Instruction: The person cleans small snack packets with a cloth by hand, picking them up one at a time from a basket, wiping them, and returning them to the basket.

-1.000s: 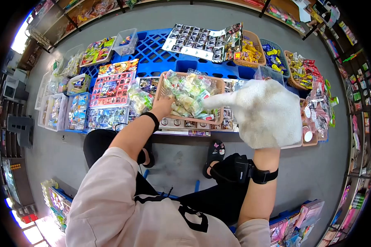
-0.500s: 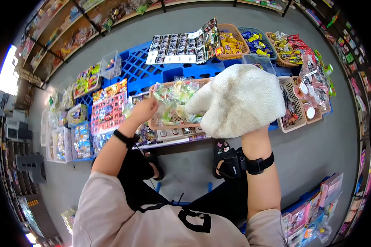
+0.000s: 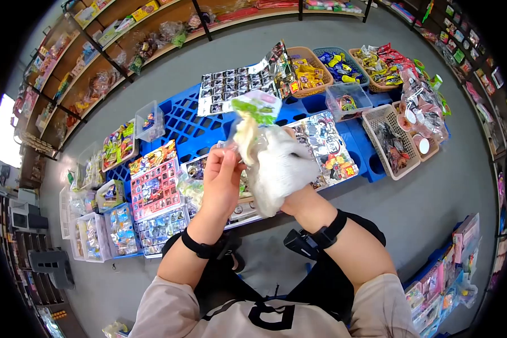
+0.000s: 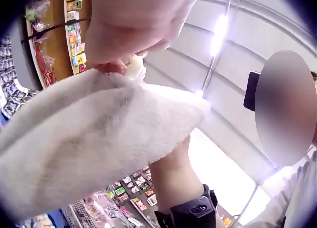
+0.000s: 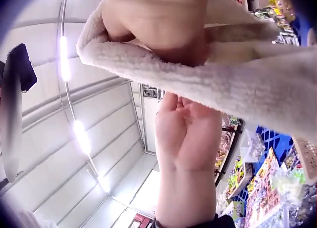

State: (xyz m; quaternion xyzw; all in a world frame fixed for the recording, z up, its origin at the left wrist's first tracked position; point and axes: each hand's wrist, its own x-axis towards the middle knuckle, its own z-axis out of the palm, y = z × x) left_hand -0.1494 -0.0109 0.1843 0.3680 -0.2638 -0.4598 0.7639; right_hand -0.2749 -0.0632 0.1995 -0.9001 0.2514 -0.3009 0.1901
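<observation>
My left hand (image 3: 222, 179) pinches the edge of a clear packet (image 3: 246, 135) with a pale filling and a green-and-white label at its top. It is raised over the table in front of me. A fluffy white cloth (image 3: 284, 169) covers my right hand like a mitt, so its fingers are hidden. The cloth lies against the packet's right side and overlaps its lower part. In the left wrist view, the left fingers (image 4: 133, 35) are right at the cloth's upper edge. The right wrist view shows the right hand (image 5: 158, 25) inside the cloth's folds.
A blue slatted platform (image 3: 180, 121) bears printed sheets (image 3: 152, 183), a clear tub (image 3: 348, 101) and baskets of wrapped sweets (image 3: 307, 70). A beige basket (image 3: 411, 169) of dark packets stands at right. Clear bins (image 3: 90, 239) stand at left, with stocked shelves (image 3: 146, 28) behind.
My left hand has come away from the basket and now holds a packet up. The cloth-covered right hand has moved left to meet it, and the view has shifted.
</observation>
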